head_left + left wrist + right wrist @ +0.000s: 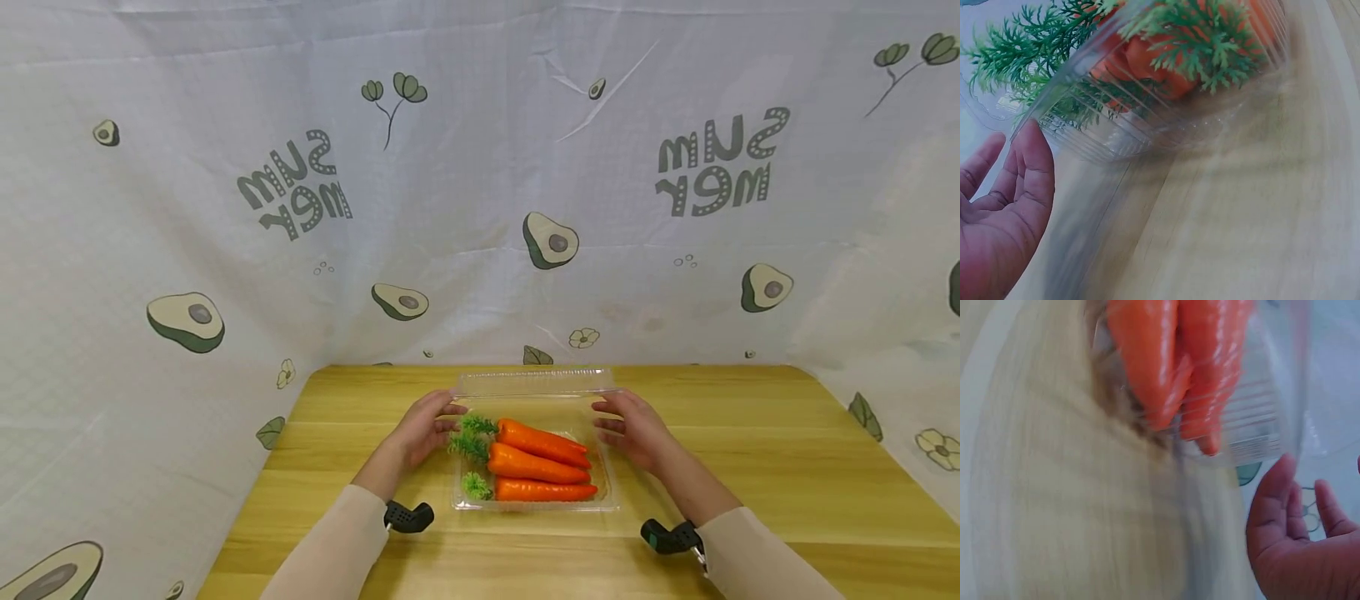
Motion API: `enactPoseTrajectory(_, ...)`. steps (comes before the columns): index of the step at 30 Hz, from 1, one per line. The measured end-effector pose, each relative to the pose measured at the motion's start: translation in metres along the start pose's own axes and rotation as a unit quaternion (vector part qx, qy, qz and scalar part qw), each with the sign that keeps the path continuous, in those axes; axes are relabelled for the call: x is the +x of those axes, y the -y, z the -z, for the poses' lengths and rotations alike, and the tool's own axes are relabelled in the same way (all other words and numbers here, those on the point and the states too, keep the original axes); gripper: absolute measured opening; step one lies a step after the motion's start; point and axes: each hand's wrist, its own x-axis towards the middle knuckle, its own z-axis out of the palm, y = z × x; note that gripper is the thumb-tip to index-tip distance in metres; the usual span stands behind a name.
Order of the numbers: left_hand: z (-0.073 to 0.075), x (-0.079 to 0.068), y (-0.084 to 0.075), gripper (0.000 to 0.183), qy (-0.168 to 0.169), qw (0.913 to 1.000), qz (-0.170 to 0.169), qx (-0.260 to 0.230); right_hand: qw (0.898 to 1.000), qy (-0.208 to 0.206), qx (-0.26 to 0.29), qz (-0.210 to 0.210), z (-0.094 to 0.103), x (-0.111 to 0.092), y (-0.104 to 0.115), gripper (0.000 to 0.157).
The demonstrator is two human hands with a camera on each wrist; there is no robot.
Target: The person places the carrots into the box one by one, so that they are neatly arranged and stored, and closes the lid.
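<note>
Three orange carrots (538, 463) with feathery green tops (470, 448) lie side by side in a clear plastic box (612, 492), tops toward the left. Its see-through lid (534, 383) stands raised at the back. My left hand (425, 425) holds the lid's left corner with its fingertips, the lower fingers spread apart. On the opposite corner, my right hand (633, 427) holds the lid the same way. Fingertips (1034, 134) meet the plastic rim in the left wrist view, and so do fingertips (1284, 469) in the right wrist view. Both thumbs are hard to make out.
The box stands on a wooden table (712, 467). A pale curtain (465, 183) printed with avocados and lettering hangs behind the table and along both sides. A black wrist camera (408, 517) sits on the left wrist, another camera (669, 537) on the right.
</note>
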Motion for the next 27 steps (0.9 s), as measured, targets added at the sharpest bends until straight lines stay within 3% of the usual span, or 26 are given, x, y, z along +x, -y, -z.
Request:
enactPoseTrajectory(4, 0.004, -0.004, 0.001, 0.052, 0.001, 1.0, -0.003, 0.002, 1.0, 0.025, 0.004, -0.007, 0.0, -0.013, 0.007, 0.048)
enactPoseTrajectory(9, 0.008, -0.008, 0.001, 0.048, 0.013, 0.9999, -0.003, 0.008, 0.998, 0.046, -0.034, -0.01, -0.001, -0.026, 0.01, 0.058)
enactPoseTrajectory(14, 0.012, -0.017, 0.0, 0.057, 0.045, 0.9986, 0.001, 0.029, 0.997, 0.052, -0.046, -0.014, -0.002, -0.039, 0.01, 0.059)
enactPoseTrajectory(23, 0.021, -0.053, -0.005, 0.072, 0.129, 0.987, 0.024, 0.093, 0.994, 0.098, -0.029, -0.028, 0.007, -0.059, 0.002, 0.06)
enactPoseTrajectory(27, 0.022, -0.069, -0.007, 0.08, 0.165, 0.981, 0.049, 0.09, 0.99, 0.131, -0.019, -0.043, 0.013, -0.066, -0.004, 0.058)
